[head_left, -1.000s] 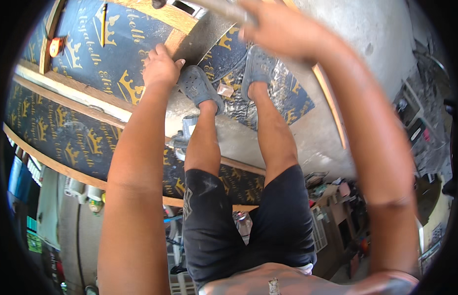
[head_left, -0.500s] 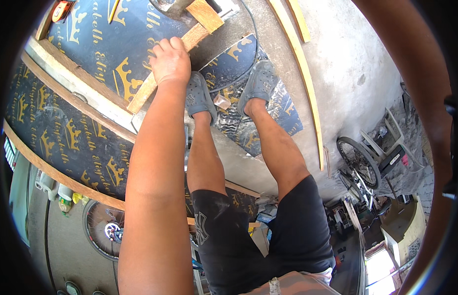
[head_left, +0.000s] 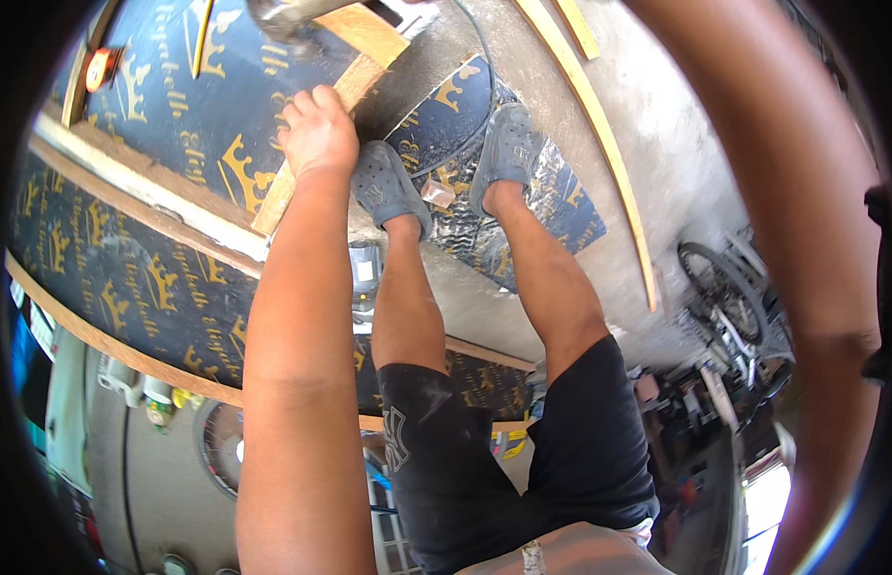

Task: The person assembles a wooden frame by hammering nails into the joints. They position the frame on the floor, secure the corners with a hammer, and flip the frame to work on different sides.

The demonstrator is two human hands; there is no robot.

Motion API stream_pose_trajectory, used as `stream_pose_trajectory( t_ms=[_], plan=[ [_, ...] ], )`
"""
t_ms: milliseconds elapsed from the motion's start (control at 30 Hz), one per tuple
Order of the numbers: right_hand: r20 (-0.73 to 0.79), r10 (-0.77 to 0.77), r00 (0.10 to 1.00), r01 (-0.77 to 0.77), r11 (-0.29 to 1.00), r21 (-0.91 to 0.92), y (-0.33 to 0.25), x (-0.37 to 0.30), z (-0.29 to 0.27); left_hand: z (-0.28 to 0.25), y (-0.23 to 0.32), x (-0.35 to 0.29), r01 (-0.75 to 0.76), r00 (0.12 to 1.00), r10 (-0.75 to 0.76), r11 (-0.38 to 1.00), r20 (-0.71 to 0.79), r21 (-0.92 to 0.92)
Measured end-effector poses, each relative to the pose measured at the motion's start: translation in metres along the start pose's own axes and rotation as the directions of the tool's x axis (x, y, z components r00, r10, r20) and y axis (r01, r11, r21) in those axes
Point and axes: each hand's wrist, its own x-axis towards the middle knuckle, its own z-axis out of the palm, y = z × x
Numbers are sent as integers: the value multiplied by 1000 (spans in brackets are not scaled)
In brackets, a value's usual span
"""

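Observation:
My left hand (head_left: 317, 132) is closed around a short wooden strip (head_left: 360, 82), which lies slantwise on a dark panel (head_left: 192, 115) printed with gold crowns. Against the strip's far end sits another wooden block (head_left: 367, 31). Just left of that block is a blurred grey metal tool (head_left: 285, 17), cut off by the top edge; its kind is unclear. My right forearm (head_left: 753, 105) reaches up along the right side, and its hand lies beyond the picture. A yellow pencil (head_left: 203, 40) and an orange tape measure (head_left: 102, 69) rest on the panel at the far left.
My feet in grey clogs (head_left: 384, 182) stand beside and on a smaller printed board (head_left: 561, 206). A dark cable (head_left: 486, 115) loops across it. Long wooden strips (head_left: 609, 144) lie to the right, with a bicycle (head_left: 724, 297) beyond. Wooden battens (head_left: 139, 192) edge the panel.
The view has shifted slightly. The grey tool has moved left and is now blurred, and my right forearm has swung farther into the picture. My left hand keeps its grip on the strip.

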Motion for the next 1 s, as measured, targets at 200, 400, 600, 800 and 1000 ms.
stream_pose_trajectory(
  t_ms=[200,400,600,800,1000],
  plan=[
    [119,634,764,-341,241,909,-103,-168,96,-9,-15,-16,25,998,-27,999,63,40],
    [497,763,413,301,-629,717,-186,-179,180,-35,-2,-5,-32,970,16,997,242,65],
    [613,666,426,390,-746,540,-202,-150,191,-51,-18,8,-142,947,145,989,287,-31],
    [598,576,557,423,-817,393,-211,-104,163,-70,-8,19,-111,906,61,989,418,97],
    [581,512,632,373,-859,351,-212,-93,143,-78,-10,26,-126,883,46,982,466,142]
  ],
)
